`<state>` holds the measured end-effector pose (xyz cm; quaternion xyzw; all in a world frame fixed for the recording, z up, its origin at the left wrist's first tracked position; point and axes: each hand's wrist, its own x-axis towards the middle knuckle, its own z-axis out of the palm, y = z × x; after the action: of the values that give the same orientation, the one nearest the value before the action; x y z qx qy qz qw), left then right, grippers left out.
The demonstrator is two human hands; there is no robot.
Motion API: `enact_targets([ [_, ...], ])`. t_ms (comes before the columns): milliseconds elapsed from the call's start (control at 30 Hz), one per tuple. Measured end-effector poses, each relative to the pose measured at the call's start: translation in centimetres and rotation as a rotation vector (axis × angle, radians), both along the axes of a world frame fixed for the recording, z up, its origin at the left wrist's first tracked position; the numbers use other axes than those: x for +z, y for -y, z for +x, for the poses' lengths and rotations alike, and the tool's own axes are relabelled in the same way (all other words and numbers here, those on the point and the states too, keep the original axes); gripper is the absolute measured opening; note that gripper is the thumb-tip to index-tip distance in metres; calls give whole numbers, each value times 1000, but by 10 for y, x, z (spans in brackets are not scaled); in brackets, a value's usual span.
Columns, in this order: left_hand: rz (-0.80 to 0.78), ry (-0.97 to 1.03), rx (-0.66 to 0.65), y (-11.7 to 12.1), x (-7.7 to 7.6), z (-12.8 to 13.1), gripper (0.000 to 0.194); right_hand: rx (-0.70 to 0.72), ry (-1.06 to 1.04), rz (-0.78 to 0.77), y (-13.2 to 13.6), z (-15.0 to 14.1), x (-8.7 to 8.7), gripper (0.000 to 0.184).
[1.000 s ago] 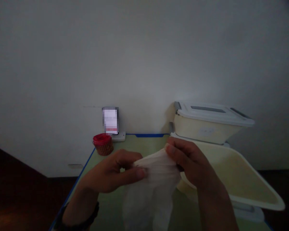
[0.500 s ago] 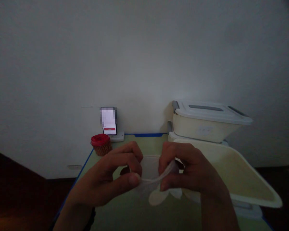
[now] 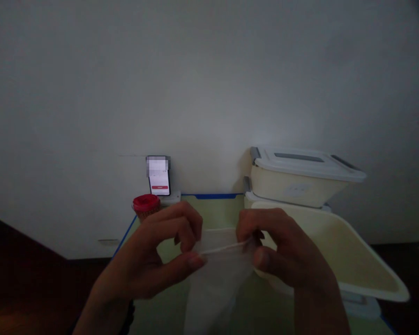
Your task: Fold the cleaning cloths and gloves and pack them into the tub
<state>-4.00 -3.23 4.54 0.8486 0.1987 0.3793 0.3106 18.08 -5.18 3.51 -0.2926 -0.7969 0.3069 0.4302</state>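
Between my two hands a thin, whitish, see-through piece [image 3: 214, 274] hangs down, its mouth stretched open sideways. It is soft and tube-like; I cannot tell whether it is a bag, a sock or a glove. My left hand [image 3: 160, 253] pinches the left side of its rim between thumb and curled fingers. On the right side, my right hand [image 3: 277, 244] has its curled fingers at the rim, and its thumb sits a little lower, against the piece. The lower end runs toward the bottom of the view, blurred and dim.
A phone [image 3: 159, 179] with a lit screen stands by the wall. In front of it is a small woven basket [image 3: 147, 214] with a red rim. At right, a lidded white box [image 3: 296, 181] rests on another, beside a tilted cream tub [image 3: 366, 263]. Blue tape [image 3: 218, 196] edges the green table.
The piece now hangs longer and straighter below my hands. Its rim is pulled flatter. My right thumb has moved right, away from the middle, and my left hand has shifted slightly left.
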Motion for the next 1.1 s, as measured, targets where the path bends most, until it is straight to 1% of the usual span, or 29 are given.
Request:
enact_targets([
  [100,50,-19,42,-2,0,-2,24,-51,71,93,2,1,5,21],
  [200,77,7,69,-7,-3,-4,20,-100,99,189,3,0,9,7],
  [300,85,-8,71,-10,-5,-6,14,-103,133,218,3,2,9,9],
  [400,77,-14,49,-10,-6,-7,13,-45,215,174,1,4,9,7],
  [467,58,-27,28,-10,-7,-7,15,-42,271,154,0,4,9,8],
  [533,29,-47,8,-9,-7,-6,17,-35,267,133,1,5,10,10],
  [600,0,-46,-20,-7,-5,-6,19,26,186,95,4,5,10,10],
  [667,-21,-20,-65,-5,-3,-7,20,101,62,56,9,4,11,11],
  [733,-39,17,-94,-4,-2,-8,19,118,-47,7,13,3,10,13],
  [800,-77,61,-103,-5,-4,-10,16,73,-85,-99,13,-1,8,11],
  [833,-108,76,-91,-7,-5,-11,15,22,-68,-165,12,-3,6,11],
  [900,-190,79,-44,-11,-10,-14,16,-123,7,-268,7,-10,2,11],
  [967,-272,55,18,-15,-13,-16,17,-259,74,-293,2,-16,-2,14],
  [1000,-293,44,40,-16,-13,-17,17,-283,87,-300,0,-19,-3,14],
  [1033,-299,38,54,-16,-13,-19,16,-276,81,-313,0,-21,-3,15],
  [1100,-271,40,57,-12,-10,-22,16,-204,35,-362,2,-22,-2,15],
])
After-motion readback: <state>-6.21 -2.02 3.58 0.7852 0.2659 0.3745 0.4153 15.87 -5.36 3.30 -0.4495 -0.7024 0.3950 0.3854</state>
